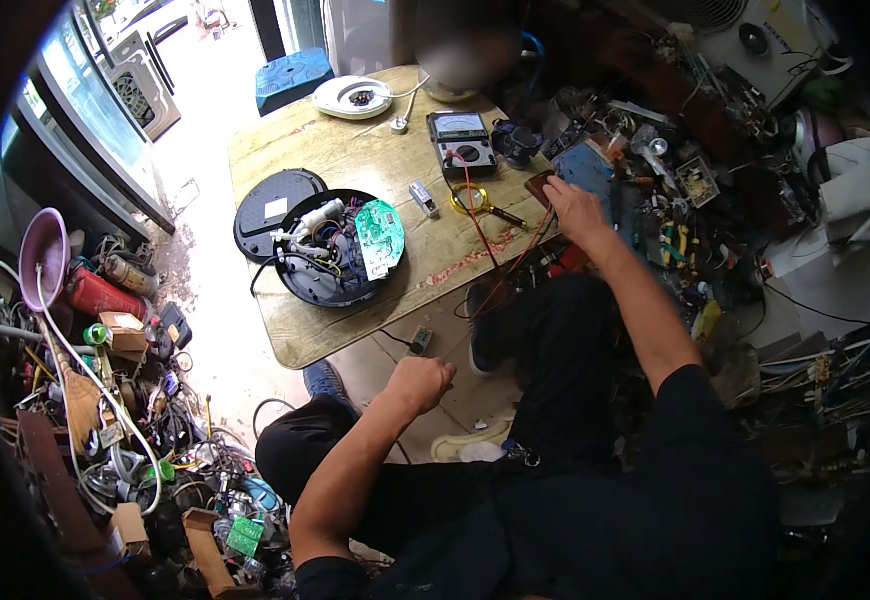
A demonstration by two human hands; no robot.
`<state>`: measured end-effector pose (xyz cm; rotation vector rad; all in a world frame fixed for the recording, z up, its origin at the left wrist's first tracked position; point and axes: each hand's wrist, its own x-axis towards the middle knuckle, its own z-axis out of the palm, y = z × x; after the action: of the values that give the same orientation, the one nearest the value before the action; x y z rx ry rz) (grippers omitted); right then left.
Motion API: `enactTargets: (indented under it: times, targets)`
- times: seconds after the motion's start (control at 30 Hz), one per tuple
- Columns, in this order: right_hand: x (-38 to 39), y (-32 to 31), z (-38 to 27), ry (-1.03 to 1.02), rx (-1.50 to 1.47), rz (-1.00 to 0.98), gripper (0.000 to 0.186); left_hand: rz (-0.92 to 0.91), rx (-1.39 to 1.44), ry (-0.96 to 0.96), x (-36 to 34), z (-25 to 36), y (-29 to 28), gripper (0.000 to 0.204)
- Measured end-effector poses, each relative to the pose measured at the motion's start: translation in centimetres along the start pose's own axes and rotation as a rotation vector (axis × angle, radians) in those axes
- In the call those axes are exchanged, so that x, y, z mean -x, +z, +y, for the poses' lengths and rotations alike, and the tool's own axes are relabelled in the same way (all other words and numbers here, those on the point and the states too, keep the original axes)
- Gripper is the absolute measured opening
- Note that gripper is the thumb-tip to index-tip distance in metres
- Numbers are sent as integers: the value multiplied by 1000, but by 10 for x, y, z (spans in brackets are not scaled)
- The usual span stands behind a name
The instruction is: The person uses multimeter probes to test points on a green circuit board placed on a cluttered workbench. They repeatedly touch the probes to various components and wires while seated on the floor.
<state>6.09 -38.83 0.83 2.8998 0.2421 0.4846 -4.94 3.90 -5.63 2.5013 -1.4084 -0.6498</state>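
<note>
My left hand [421,386] is closed in front of the table's near edge, over my lap; whatever it holds, if anything, is hidden. Just beyond it is a small grey-green block [421,339] with a black cable. At the table's right edge, my right hand [577,212] has its fingers curled on a dark reddish-brown flat piece [539,188]. Red test leads [482,232] run from an analog multimeter [462,143] past that hand. On the table, an opened round black appliance [330,262] shows wires and a green circuit board [381,240]. Its dark round lid [277,205] lies beside it.
A yellow-rimmed magnifying glass [471,198], a small white-grey box [422,198] and a white round part [353,97] are on the wooden table [295,335]. Piled parts and tools [670,220] crowd the right. Scrap, cables and a purple basin [44,255] fill the left.
</note>
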Motion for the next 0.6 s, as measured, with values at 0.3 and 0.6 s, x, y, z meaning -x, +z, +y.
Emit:
enactTargets:
  times: [0.3,0.6]
  targets:
    - [-18,6,23,-380,82,-127,13,414,12,326,-19,16,-28,19]
    - [-21,-31,35,-568,75,68,13,808,68,251,-28,18,-67,34]
